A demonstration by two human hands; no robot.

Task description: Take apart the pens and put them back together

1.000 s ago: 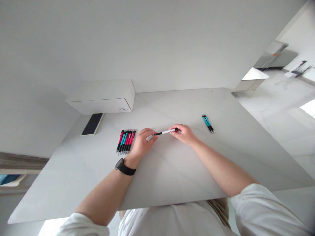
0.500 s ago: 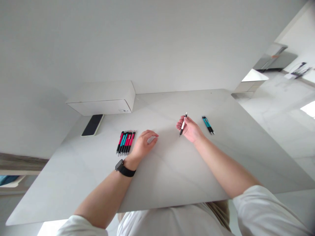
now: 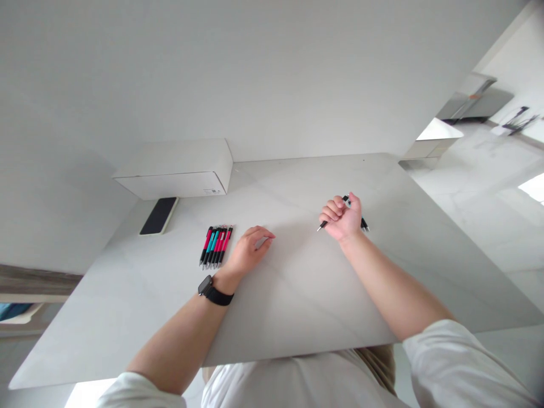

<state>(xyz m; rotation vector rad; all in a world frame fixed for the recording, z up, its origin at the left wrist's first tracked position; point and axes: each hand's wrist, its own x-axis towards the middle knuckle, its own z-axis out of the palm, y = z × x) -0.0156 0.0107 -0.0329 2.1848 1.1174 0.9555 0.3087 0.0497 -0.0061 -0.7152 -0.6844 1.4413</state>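
Observation:
My right hand [image 3: 343, 218] is held above the table with its fingers wrapped round a pen [image 3: 323, 225]. The pen's black grip and metal tip poke out on the left, and its black top shows near the thumb; the fingers hide its middle. Behind this hand lie blue pens [image 3: 365, 224], mostly covered, with their black tip ends showing. On the table rests my left hand [image 3: 251, 248], empty, its fingers curved and a gap between thumb and forefinger. Just left of it, a side-by-side row of several red and blue pens [image 3: 216, 247] points towards me.
A dark-screened phone [image 3: 159, 216] lies at the left, in front of a long white box [image 3: 172, 184] against the wall. The marbled table [image 3: 289, 317] ends at its front edge close to my body. A black watch [image 3: 216, 291] is on my left wrist.
My right hand has moved right, over the blue pens, and closed its fingers round the pen, which earlier showed its white barrel. My left hand has stayed in place.

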